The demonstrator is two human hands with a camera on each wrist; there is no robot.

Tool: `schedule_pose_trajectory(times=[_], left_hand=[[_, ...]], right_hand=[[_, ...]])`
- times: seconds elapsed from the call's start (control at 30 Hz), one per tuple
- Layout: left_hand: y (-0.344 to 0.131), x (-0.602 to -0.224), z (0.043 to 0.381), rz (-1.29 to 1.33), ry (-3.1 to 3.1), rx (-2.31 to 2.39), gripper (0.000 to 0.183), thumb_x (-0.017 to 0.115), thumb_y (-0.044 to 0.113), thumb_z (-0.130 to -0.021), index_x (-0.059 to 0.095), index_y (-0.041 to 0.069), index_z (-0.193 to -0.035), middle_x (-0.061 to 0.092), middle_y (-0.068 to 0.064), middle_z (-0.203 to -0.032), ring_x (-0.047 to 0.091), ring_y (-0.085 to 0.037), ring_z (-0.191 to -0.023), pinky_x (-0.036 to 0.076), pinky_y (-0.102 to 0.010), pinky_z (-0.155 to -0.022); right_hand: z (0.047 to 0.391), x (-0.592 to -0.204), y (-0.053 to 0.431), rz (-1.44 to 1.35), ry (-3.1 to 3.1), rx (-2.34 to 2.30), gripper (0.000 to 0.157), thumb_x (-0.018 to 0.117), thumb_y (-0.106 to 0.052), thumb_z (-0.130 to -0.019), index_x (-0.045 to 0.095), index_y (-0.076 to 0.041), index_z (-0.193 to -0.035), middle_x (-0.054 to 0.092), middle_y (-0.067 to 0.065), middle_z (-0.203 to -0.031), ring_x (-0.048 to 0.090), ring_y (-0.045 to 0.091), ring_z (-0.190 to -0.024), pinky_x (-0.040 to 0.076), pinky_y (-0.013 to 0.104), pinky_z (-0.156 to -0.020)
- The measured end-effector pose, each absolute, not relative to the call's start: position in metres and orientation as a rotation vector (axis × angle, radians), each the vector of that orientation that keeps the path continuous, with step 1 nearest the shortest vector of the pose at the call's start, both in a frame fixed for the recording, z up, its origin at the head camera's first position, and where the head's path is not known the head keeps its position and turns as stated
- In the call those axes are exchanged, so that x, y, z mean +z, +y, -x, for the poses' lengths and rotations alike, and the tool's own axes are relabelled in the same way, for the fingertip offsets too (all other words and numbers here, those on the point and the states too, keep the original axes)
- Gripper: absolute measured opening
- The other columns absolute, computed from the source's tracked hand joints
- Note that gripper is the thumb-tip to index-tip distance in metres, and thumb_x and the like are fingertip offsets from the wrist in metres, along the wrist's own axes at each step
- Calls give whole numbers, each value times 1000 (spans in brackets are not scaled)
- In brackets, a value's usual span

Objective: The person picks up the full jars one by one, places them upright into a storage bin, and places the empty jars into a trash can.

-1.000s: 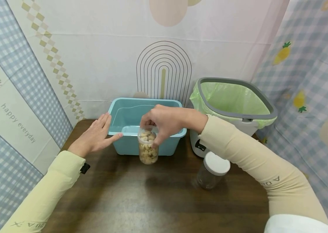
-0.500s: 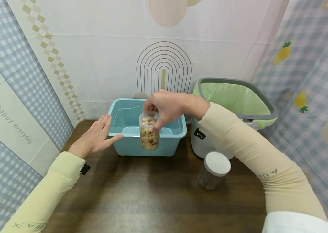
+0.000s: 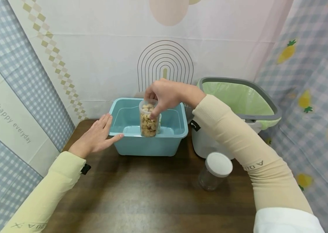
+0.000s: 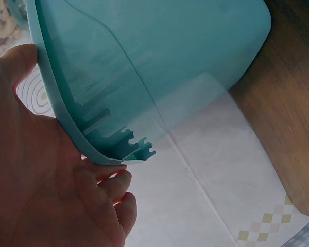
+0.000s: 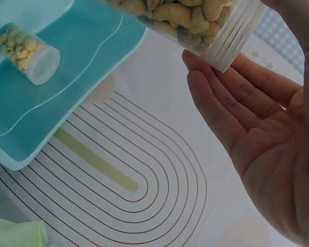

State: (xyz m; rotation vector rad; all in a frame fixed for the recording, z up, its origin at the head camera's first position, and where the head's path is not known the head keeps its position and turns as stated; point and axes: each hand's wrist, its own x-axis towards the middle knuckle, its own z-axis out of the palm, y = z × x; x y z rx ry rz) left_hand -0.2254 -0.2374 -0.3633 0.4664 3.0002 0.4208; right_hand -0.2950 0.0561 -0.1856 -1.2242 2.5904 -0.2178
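My right hand (image 3: 165, 97) grips a clear plastic jar of cashews (image 3: 148, 124) round its top, fingers on the far side and thumb on the near side. The jar is upright and overlaps the front rim of the blue plastic bin (image 3: 146, 145) in the head view. Its ridged cap (image 5: 234, 38) shows against the fingers in the right wrist view. Inside the bin lies another small jar (image 5: 26, 54) with pale contents and a whitish lid, mostly hidden in the head view. My left hand (image 3: 95, 134) rests at the bin's left front corner, fingers straight along the side, thumb along the front rim.
A clear jar with a white lid (image 3: 218, 164) stands on the dark wooden table (image 3: 140, 197), front right. Behind it is a trash bin with a grey rim (image 3: 268, 103) and a green liner (image 3: 234, 95). A patterned cloth wall (image 3: 103, 64) rises behind the bins.
My right hand has lifted the jar of cashews from in front of the blue bin up to its rim, first beside the bin's front wall. The left hand has stayed at the corner.
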Motion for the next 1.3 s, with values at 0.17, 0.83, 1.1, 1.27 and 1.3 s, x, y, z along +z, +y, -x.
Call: schedule_pose_trajectory(times=[0.17,0.83,1.1,1.27,1.3], left_hand=[[-237,-363,225,-463,2994,428,103,42,65,-107,3,-9,-166,-2,-27,-177,2,-48,-164,8,-65,-132],[-238,-363,228,-467,2997,415,103,41,66,-107,2,-10,-165,-1,-28,-176,1,-49,-164,7,-64,-133],[-236,-363,228,-468,3002,413,103,40,66,-107,3,-10,-166,-1,-28,-176,1,-48,-164,8,-64,-133],[-236,-365,226,-467,3007,416,103,41,66,-107,3,-10,-165,-1,-28,-176,1,-49,-164,8,-64,-133],[-236,-365,226,-467,3008,417,103,41,66,-107,3,-10,-165,-1,-29,-176,1,-49,-164,8,-64,-133]], right_hand=[[306,-188,52,1185,2614,-207,51,91,-37,-81,72,-11,-120,74,2,-114,68,16,-107,58,30,-97],[340,-217,31,1219,2686,-243,47,90,-37,-83,49,-16,-74,40,-3,-67,37,12,-63,34,25,-60],[354,-232,28,1201,2703,-267,50,89,-37,-84,46,-15,-73,38,-4,-65,35,11,-61,33,25,-59],[362,-246,27,1202,2699,-298,52,89,-35,-85,42,-16,-70,35,-4,-63,33,10,-59,32,25,-59],[363,-249,26,1205,2698,-300,52,88,-35,-85,43,-16,-70,35,-4,-63,32,10,-59,31,25,-60]])
